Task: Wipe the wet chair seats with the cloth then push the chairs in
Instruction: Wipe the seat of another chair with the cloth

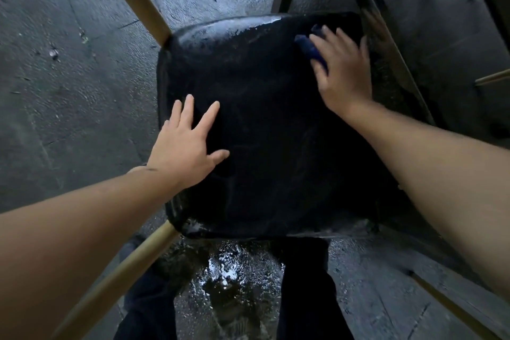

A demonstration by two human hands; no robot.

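**Seat wipe underway, chairs not pushed in**

Left hand (190,143) flat, fingers spread, steadying seat (276,132). Beyond, right hand (342,69) presses blue cloth (310,48) under its fingers nr far corner. Far edge past fingertips glistens wet; wiping unfinished.

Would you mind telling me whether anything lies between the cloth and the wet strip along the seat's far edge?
Nothing visible does: the cloth under the right hand has bare seat beside it.

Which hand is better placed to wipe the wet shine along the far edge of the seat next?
The right hand, probably. It already presses the blue cloth onto the seat near the far right corner, close to that shiny edge. The left hand lies flat on the near left part, without a cloth.
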